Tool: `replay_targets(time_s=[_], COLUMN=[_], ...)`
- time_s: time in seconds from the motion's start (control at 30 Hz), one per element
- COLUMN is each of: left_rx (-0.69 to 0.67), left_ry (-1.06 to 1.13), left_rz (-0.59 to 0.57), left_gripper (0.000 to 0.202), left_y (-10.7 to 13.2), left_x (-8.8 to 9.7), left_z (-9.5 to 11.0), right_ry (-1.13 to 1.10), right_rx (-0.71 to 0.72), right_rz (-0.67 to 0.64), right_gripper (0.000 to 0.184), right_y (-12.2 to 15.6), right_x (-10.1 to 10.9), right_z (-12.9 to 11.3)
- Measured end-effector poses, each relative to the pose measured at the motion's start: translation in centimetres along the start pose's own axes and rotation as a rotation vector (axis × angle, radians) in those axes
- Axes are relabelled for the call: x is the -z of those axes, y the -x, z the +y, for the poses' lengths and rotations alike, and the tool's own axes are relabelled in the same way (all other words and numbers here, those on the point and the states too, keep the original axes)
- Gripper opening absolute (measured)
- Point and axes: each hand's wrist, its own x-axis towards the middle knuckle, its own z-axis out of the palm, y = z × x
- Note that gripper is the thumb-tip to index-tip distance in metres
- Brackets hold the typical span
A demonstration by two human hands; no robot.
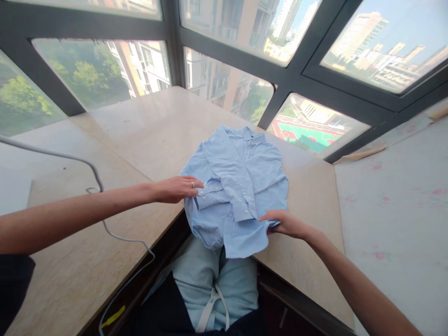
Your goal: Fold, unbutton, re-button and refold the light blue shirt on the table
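A light blue button-up shirt lies face down on a beige stone counter, its sleeves folded across the back and its hem hanging over the front edge. My left hand rests flat on the shirt's left side next to a folded cuff, fingers stretched out, a ring on one finger. My right hand is at the shirt's lower right edge, fingers closed in a pinch on the fabric.
A white cable runs across the left counter and drops off its edge. Dark-framed windows wrap the corner behind the counter. A pale patterned surface lies on the right. Light trousers with a drawstring show below.
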Motion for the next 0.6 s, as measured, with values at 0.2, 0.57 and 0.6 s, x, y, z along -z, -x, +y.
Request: replay_targets(time_s=[0.2,0.57,0.6], left_rx=[0.26,0.153,0.117], left_ry=[0.123,0.126,0.11], left_rz=[-0.074,-0.099,-0.096], left_gripper=[0.053,0.061,0.068], left_y=[-1.7,-1.1,-0.8], left_x=[-1.9,-3.5,-3.8], left_z=[-0.7,-2.0,-1.9], right_ry=[0.349,0.47,0.491], right_rx=[0.269,0.234,0.253], right_rz=[0.167,0.043,0.006], right_gripper=[0.036,0.082,0.086], right_y=[-1.4,-3.0,-3.0], right_x=[0.0,-1.3,-1.3], right_z=[0.5,2.9,3.0])
